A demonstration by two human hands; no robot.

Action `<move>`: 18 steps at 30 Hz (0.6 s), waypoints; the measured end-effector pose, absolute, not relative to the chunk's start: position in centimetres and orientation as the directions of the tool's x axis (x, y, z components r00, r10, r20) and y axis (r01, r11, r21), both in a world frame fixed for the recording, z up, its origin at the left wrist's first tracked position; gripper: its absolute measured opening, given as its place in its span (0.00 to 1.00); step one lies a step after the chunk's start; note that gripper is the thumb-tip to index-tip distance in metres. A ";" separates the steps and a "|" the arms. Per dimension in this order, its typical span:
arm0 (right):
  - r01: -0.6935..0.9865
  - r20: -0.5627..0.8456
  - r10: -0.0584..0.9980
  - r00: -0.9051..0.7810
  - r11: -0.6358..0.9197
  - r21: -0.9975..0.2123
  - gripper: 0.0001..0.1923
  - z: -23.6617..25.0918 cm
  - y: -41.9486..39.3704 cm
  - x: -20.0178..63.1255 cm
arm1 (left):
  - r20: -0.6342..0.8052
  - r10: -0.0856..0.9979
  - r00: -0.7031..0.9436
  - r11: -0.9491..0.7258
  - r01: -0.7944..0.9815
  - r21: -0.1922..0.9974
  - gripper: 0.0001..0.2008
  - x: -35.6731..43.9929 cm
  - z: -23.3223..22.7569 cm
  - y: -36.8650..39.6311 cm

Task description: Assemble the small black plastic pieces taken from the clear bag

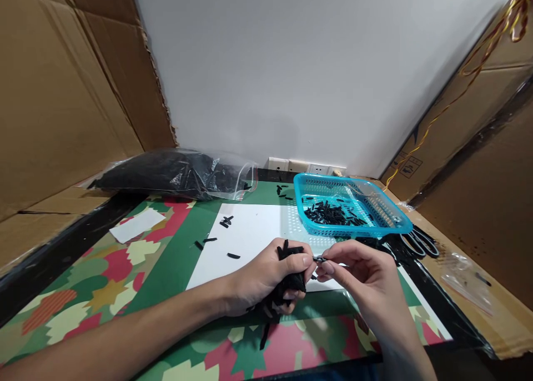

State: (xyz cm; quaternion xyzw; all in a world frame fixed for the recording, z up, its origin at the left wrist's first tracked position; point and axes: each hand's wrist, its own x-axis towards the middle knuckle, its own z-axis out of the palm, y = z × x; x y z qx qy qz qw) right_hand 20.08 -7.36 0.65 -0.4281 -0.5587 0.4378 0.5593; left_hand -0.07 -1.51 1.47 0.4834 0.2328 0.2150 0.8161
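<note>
Your left hand (266, 275) is closed around a bundle of black strips (287, 284), held over the near middle of the bench (175, 259), with loose ends hanging below the fist. Your right hand (358, 270) pinches one small black piece (320, 258) between thumb and forefinger, right at the left fingertips. Beneath both hands lies a white sheet (254, 231) with a few stray strips on it. A blue basket (353, 209) holding cut black pieces sits toward the far right corner. A clear bag of black material (175, 175) lies along the far left edge. Black scissors (416, 245) rest just right of the basket.
</note>
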 end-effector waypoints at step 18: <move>0.366 0.477 0.878 -0.045 0.459 -0.809 0.04 2.7 -6.5 21.4 | -0.196 0.551 0.811 0.379 -0.034 0.925 0.21 0.0 1.6 -1.9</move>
